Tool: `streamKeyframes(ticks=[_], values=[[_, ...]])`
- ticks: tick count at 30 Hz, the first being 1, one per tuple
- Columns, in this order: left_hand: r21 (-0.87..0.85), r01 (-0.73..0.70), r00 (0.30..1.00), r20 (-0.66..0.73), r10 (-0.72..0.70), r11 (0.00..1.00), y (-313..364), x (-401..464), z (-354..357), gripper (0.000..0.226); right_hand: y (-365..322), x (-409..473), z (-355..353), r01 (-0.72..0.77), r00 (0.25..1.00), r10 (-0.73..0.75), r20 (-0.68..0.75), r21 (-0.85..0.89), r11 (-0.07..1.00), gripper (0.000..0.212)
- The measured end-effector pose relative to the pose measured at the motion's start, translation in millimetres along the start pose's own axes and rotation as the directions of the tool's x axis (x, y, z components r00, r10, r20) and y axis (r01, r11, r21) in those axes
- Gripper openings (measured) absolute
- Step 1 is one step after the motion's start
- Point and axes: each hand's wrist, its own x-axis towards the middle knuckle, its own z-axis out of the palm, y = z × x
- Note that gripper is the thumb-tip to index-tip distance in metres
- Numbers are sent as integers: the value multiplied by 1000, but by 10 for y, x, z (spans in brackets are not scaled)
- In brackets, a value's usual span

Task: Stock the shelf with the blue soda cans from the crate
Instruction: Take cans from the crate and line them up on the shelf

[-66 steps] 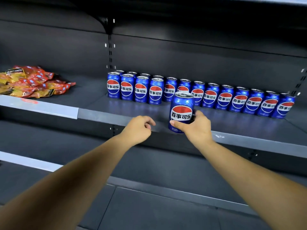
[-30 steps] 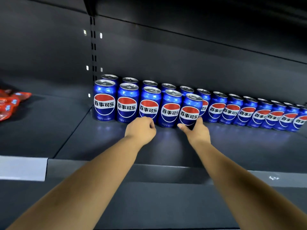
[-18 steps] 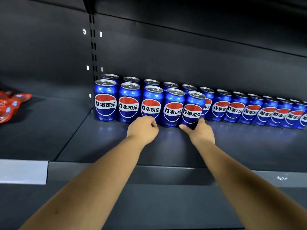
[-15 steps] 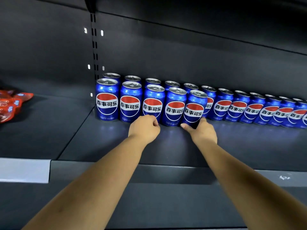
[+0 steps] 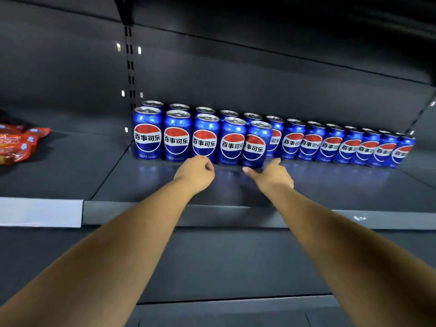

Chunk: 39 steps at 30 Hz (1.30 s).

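Blue soda cans stand in a long back row (image 5: 330, 145) on the dark shelf (image 5: 330, 185), with a shorter front row (image 5: 177, 138) at its left end. The newest can (image 5: 256, 145) stands upright at the right end of the front row. My right hand (image 5: 271, 174) lies just in front of its base, thumb and fingers spread and off the can. My left hand (image 5: 195, 172) is a closed fist holding nothing, just below the third front can. The crate is not in view.
Red and orange snack packets (image 5: 16, 145) lie on the neighbouring shelf section at the left. A slotted upright (image 5: 129, 67) divides the two sections. The shelf's front lip (image 5: 236, 215) runs under my forearms, with a lower shelf (image 5: 212, 310) beneath.
My right hand carried the can to the shelf, set it at the right end of the front row, then let go and drew back slightly. My left fist stayed beside it.
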Motion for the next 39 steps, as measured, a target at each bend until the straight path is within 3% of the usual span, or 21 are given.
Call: streamKeyframes(ticks=[2, 7, 16, 21, 25, 31, 39], values=[[-3, -6, 1000, -17, 6, 1000, 82, -177, -33, 23, 41, -164, -140, 30, 1000, -30, -2, 46, 998, 92], [38, -45, 999, -21, 45, 998, 468, -669, 14, 17, 198, -717, -424, 182, 982, -179, 59, -53, 982, 68], [289, -64, 998, -6, 68, 955, 1183, -1693, 345, 21, 757, -1701, -791, 417, 907, -381, 181, -242, 876, 34], [364, -39, 999, 17, 35, 930, 1446, -2308, 610, 26, 1145, -2168, -876, 451, 882, -407, 239, -169, 877, 28], [400, -32, 997, 79, 1, 916, 1578, -2681, 844, 8, 1402, -2485, -883, 478, 858, -423, 293, -151, 865, 29], [447, -41, 991, 133, -21, 894, 1528, -2981, 1040, 6, 1633, -2704, -812, 468, 851, -394, 346, -162, 869, 28], [546, -14, 972, 203, -116, 838, 1197, -3275, 1309, 19, 1776, -3079, -442, 374, 850, -273, 451, -151, 915, 26]])
